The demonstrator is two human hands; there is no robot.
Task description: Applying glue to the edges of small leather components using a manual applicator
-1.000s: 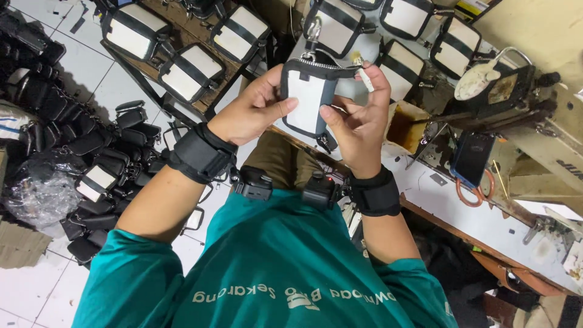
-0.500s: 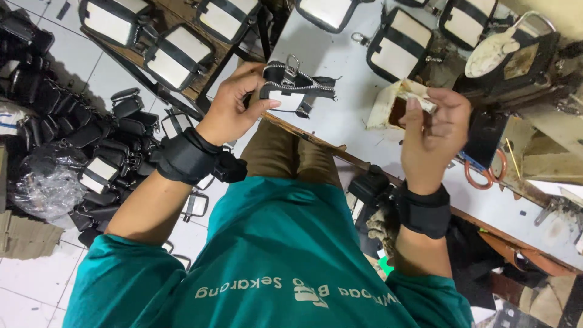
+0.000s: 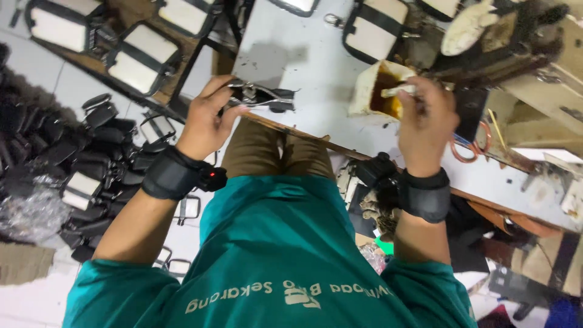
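A black strap piece (image 3: 261, 97) is gripped by the left hand (image 3: 206, 118) at the table (image 3: 303, 54) edge — a brush (image 3: 404, 90) is pinched in the right hand (image 3: 425, 118) fingers over a glue pot (image 3: 370, 85)

Bright, even overhead light (soft shadows on the white table (image 3: 316, 54)), edges slightly warped and blurred.

- Two hands of mine: my left hand (image 3: 206, 121) and my right hand (image 3: 425, 121).
- Two black wrist bands, one on the left wrist (image 3: 173, 176), one on the right wrist (image 3: 425, 194).
- One black strap piece (image 3: 261, 97) in my left hand, upper middle of the frame.
- One small brush (image 3: 401, 90) in my right hand.
- One cream glue pot (image 3: 367, 91) on the tabletop (image 3: 316, 61).
- At least six black-framed white pouches along the top of the frame, first one at upper left (image 3: 57, 27); some are cut off at the edge.
- One heap of black pieces (image 3: 73, 158) on the floor at left, too many to count.
- One clear plastic bag (image 3: 30, 212) at lower left.
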